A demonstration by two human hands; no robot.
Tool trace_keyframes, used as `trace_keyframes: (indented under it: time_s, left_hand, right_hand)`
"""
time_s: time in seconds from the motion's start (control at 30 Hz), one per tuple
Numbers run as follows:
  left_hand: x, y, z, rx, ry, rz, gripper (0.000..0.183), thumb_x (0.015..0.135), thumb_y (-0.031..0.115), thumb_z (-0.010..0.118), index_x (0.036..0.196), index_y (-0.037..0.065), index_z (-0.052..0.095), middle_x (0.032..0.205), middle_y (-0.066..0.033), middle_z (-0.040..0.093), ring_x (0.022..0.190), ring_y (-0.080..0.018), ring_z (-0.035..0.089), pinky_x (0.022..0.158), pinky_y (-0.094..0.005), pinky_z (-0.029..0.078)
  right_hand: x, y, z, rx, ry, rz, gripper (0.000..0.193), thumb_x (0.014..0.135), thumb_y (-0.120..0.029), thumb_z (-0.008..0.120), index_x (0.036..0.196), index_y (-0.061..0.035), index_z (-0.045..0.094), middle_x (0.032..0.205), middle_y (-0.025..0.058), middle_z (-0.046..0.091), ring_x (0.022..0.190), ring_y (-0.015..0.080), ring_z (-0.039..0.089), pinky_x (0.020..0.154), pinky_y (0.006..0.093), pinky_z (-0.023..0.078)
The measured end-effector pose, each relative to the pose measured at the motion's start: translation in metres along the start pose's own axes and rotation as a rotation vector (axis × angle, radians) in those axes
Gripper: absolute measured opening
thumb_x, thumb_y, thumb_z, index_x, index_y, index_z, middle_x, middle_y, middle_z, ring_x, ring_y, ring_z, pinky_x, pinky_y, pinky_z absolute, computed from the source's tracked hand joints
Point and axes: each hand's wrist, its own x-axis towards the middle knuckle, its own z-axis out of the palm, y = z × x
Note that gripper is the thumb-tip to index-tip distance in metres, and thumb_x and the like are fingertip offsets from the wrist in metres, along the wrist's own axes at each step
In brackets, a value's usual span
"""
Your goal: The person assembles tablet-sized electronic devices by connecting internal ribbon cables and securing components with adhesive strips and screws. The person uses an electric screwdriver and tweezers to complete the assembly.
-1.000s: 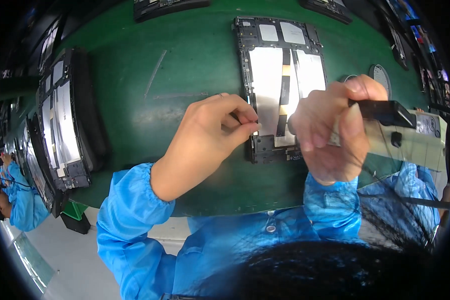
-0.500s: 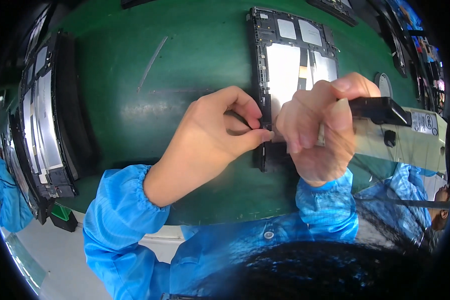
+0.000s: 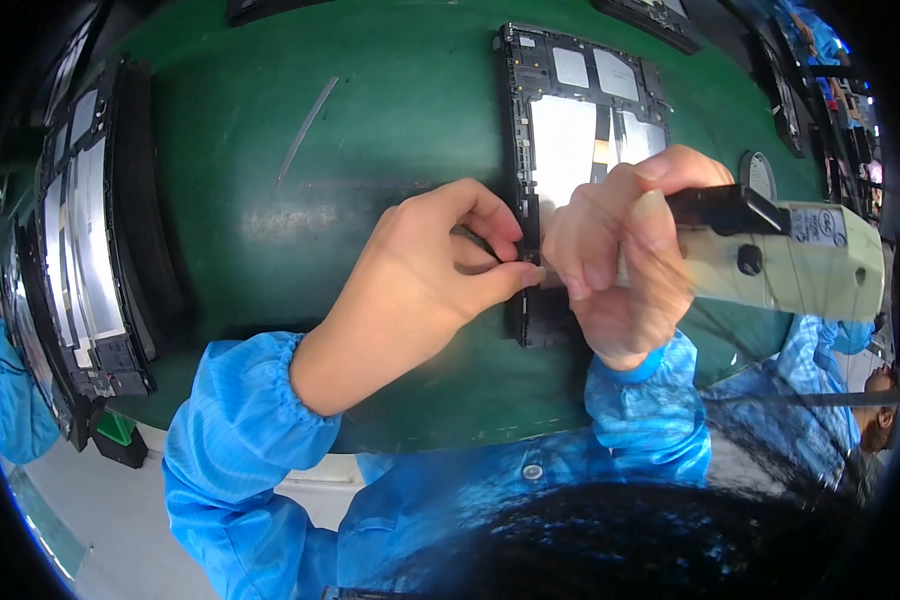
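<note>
A flat black device frame (image 3: 527, 190) with silvery metal panels (image 3: 565, 140) lies right of centre on the green table. At its left edge my left hand (image 3: 420, 250) is closed, thumb and fingertips meeting on a thin dark strip (image 3: 480, 241). The thumb tip touches the frame. My right hand (image 3: 625, 255) is over the frame's lower right part, hiding it. Its fingers are closed around the black end of a cream-coloured handheld tool (image 3: 815, 270). The tool's exact kind and its working tip cannot be made out.
A similar black frame (image 3: 85, 240) with silvery panels stands at the left on a dark support. A thin translucent strip (image 3: 305, 132) lies on the green table (image 3: 250, 90). More dark units (image 3: 650, 22) are at the far edge. A round-ended pale object (image 3: 759, 175) lies right.
My right hand and the cream-coloured tool have shifted a little to the left and the tool a bit upward. My left hand keeps its pinch at the frame's edge.
</note>
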Motion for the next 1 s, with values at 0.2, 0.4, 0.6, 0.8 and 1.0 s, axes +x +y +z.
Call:
trace_keyframes:
  time_s: [0.2,0.4,0.6,0.8,1.0]
  left_hand:
    - [-0.002,0.003,-0.003,0.056,-0.048,-0.036,0.031,0.080,0.002,0.079,0.104,-0.002,0.060,0.103,-0.0086,0.063,0.088,-0.0144,0.068,0.075,-0.0255,0.056]
    - [-0.007,0.013,0.001,0.182,-0.020,0.106,0.037,0.077,-0.004,0.078,0.112,0.003,0.067,0.106,-0.0049,0.061,0.073,-0.0073,0.055,0.064,-0.0209,0.050]
    - [-0.004,-0.006,0.006,0.137,0.040,0.364,0.020,0.077,-0.007,0.077,0.095,0.001,0.076,0.101,-0.0037,0.061,0.069,-0.0046,0.048,0.057,-0.0204,0.039]
    - [-0.004,-0.004,0.009,0.174,0.069,0.362,0.017,0.077,-0.008,0.076,0.092,0.000,0.077,0.095,-0.0032,0.063,0.066,-0.0045,0.049,0.057,-0.0211,0.041]
    - [-0.003,-0.005,0.009,0.210,0.088,0.379,0.018,0.075,-0.007,0.078,0.092,0.001,0.078,0.092,-0.0035,0.064,0.065,-0.0045,0.052,0.057,-0.0207,0.042]
  right_hand:
    - [0.002,-0.002,-0.002,0.072,-0.006,-0.031,0.019,0.105,-0.028,0.052,0.118,-0.0145,0.051,0.063,-0.0007,0.039,0.047,0.0104,0.033,0.044,0.0261,0.034]
    - [0.004,-0.008,-0.001,0.154,-0.018,-0.051,0.020,0.107,-0.029,0.048,0.121,-0.0150,0.051,0.062,-0.0005,0.039,0.046,0.0106,0.036,0.043,0.0255,0.033]
    - [0.002,-0.013,-0.006,0.202,-0.069,-0.031,0.024,0.107,-0.029,0.046,0.126,-0.0155,0.051,0.063,0.0008,0.043,0.048,0.0115,0.040,0.044,0.0252,0.034]
    - [-0.002,-0.012,-0.008,0.179,-0.022,-0.054,0.027,0.107,-0.033,0.047,0.127,-0.0159,0.051,0.062,0.0025,0.045,0.047,0.0137,0.040,0.045,0.0261,0.036]
    - [-0.001,-0.012,-0.005,0.142,-0.038,-0.064,0.025,0.105,-0.035,0.051,0.122,-0.0158,0.052,0.062,0.0034,0.047,0.044,0.0147,0.041,0.043,0.0267,0.035]
